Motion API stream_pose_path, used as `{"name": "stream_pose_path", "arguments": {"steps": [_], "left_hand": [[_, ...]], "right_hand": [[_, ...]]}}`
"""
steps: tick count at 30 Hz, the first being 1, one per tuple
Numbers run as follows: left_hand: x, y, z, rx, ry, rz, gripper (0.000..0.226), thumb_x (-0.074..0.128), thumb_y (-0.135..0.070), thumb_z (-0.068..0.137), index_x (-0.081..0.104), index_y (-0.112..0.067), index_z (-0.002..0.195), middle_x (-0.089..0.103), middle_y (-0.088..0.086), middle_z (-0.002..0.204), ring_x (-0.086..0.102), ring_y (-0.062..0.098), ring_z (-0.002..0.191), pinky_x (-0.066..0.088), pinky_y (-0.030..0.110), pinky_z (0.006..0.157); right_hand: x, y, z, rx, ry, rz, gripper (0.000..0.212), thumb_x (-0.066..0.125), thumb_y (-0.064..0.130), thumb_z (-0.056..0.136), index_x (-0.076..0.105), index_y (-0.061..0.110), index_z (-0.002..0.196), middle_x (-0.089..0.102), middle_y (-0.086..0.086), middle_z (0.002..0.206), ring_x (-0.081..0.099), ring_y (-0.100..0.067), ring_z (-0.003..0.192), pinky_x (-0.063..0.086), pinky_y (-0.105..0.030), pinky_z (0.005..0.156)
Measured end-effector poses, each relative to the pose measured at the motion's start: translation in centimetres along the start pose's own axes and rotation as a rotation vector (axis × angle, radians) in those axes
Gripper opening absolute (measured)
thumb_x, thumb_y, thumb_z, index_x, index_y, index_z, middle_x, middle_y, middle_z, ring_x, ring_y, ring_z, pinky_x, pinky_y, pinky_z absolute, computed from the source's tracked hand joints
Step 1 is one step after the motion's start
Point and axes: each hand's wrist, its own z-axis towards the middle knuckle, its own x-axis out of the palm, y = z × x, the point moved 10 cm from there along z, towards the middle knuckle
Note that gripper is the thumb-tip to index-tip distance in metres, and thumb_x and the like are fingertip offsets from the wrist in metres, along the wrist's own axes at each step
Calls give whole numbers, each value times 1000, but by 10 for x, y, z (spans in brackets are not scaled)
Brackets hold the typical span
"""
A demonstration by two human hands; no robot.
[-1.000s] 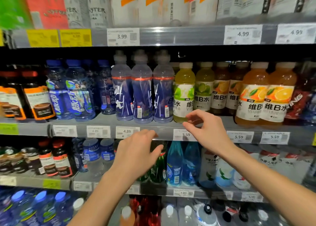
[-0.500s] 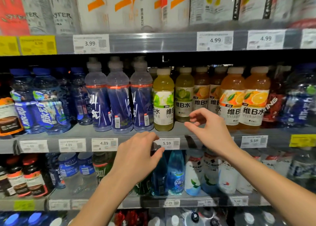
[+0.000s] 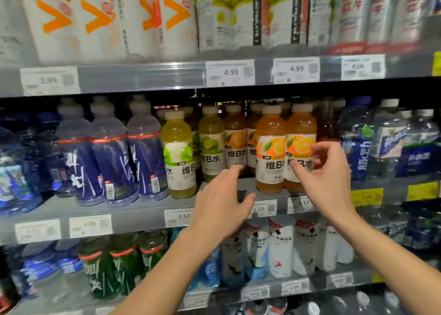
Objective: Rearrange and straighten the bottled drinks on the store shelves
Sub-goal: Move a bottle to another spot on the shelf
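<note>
Head: 2 orange bottles (image 3: 285, 147) upright, touching, labels forward.

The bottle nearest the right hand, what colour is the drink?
Orange, seen in the head view.

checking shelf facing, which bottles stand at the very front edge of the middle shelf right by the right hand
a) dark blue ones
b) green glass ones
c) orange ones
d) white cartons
c: the right hand reaches, fingers spread, at the two front orange bottles, which stand nearer the shelf edge than the orange ones behind them.
</note>
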Motion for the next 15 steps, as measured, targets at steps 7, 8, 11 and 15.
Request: {"name": "stream_pose_path", "arguments": {"steps": [7,8,11,15], "left_hand": [[32,-33,45,-72,-81,-233,70,72,-49,79,34,-33,135,57,-10,132,56,18,121,50,38,90],[38,-32,51,-94,-83,-263,72,74,-49,77,35,-30,134,58,-9,131,57,19,120,50,38,89],[50,-28,67,-154,-91,-390,60,81,-41,74,40,-24,115,63,-4,120,62,22,111,48,32,78],[52,-20,73,-159,-123,-493,52,84,-33,75,44,-20,106,66,-5,110,64,16,103,48,28,78]], "right_hand": [[-1,-49,15,120,132,-78,73,82,37,77,40,20,135,52,0,127,56,-20,115,52,-47,96],[1,-53,16,129,151,-90,78,82,38,76,38,19,139,54,-1,130,56,-21,117,51,-47,97],[10,-57,18,136,188,-80,79,83,41,74,44,19,139,62,1,129,60,-21,116,51,-46,97],[14,-58,23,121,167,-100,67,84,47,70,56,23,126,69,6,117,65,-18,106,55,-46,90]]}}
